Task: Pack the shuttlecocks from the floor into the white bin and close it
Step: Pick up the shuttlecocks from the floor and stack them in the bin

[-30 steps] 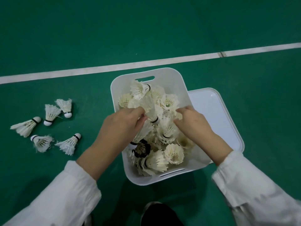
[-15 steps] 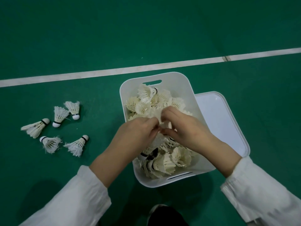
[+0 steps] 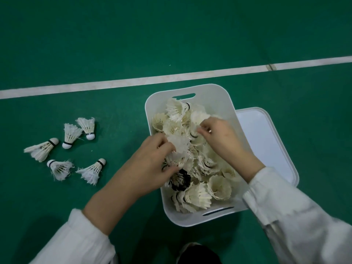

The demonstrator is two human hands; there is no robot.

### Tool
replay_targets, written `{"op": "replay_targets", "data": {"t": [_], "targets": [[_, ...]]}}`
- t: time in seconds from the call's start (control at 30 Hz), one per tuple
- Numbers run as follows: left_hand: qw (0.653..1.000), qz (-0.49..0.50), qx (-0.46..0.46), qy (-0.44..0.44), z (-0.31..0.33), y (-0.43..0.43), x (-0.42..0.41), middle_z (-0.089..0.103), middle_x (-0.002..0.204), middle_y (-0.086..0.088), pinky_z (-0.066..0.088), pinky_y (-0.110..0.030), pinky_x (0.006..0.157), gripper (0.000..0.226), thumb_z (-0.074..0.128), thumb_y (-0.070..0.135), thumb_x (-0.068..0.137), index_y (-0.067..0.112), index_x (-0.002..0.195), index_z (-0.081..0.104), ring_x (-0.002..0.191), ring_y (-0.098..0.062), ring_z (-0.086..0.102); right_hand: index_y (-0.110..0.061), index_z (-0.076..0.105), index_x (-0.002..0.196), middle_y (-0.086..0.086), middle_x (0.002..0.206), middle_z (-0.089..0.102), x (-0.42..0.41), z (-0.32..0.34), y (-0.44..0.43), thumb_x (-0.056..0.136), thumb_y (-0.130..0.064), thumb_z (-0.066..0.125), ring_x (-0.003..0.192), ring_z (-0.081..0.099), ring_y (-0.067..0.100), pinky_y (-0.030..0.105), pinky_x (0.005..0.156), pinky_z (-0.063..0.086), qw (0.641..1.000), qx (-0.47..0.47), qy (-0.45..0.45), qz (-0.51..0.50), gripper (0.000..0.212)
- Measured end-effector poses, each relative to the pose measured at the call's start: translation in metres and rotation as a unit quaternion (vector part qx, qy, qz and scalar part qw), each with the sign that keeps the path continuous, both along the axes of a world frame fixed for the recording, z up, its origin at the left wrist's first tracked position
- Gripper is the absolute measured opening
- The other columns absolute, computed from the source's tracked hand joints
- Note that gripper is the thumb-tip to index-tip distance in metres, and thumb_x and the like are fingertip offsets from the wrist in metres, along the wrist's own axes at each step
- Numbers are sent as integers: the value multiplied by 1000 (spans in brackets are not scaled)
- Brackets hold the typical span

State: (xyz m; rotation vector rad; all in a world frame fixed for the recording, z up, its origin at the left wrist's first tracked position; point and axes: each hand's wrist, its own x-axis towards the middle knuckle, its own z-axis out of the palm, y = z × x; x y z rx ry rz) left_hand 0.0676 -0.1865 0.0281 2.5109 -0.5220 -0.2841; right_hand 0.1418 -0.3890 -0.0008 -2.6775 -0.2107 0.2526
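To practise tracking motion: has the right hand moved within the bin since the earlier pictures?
Yes. The right hand has moved toward the far, slotted end of the bin, away from the near end.

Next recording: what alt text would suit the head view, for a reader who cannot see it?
A person's left hand and right hand grip shuttlecocks heaped in an open white bin on a green court floor. To the bin's left, five loose shuttlecocks lie on the floor; the lid lies flat at its right.
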Motion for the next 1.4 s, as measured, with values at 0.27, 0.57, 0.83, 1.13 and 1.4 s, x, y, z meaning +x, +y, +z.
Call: {"op": "replay_targets", "data": {"t": [0.27,0.57,0.83,1.13,1.4], "targets": [[994,-12,72,-75,0,6,-6,58,82,6,41,-24,55,22,55,37,77,18,81,63,77,-15,54,-13,66,111,6,113,64,-7,-14,6,93,-27,52,100,61,24,35,85,49,994,-87,39,46,27],[990,-56,66,-107,10,-8,14,60,79,2,50,-31,56,27,48,38,79,15,79,62,76,-21,57,-24,47,126,-15,121,46,-53,51,8,88,-19,58,78,56,5,16,70,47,975,134,32,177,40],[991,-50,60,-112,29,9,34,48,128,11,48,-27,73,34,48,31,92,26,125,51,102,-10,55,-14,66,84,-3,83,60,-10,46,-4,88,-22,61,74,54,11,18,69,41,990,108,-61,67,10],[933,-199,275,-118,22,102,39,57,60,7,45,-26,42,35,27,37,82,23,70,56,51,-16,60,-4,63,72,11,70,63,61,-33,9,96,-18,44,68,54,24,31,65,42,993,-3,83,-87,34],[940,-123,317,-13,-6,135,14,56,105,10,40,-26,76,31,25,43,96,27,109,48,100,-11,56,-10,60,113,9,111,61,57,-4,14,94,-27,44,93,61,29,35,85,47,987,-89,112,-71,30]]}}
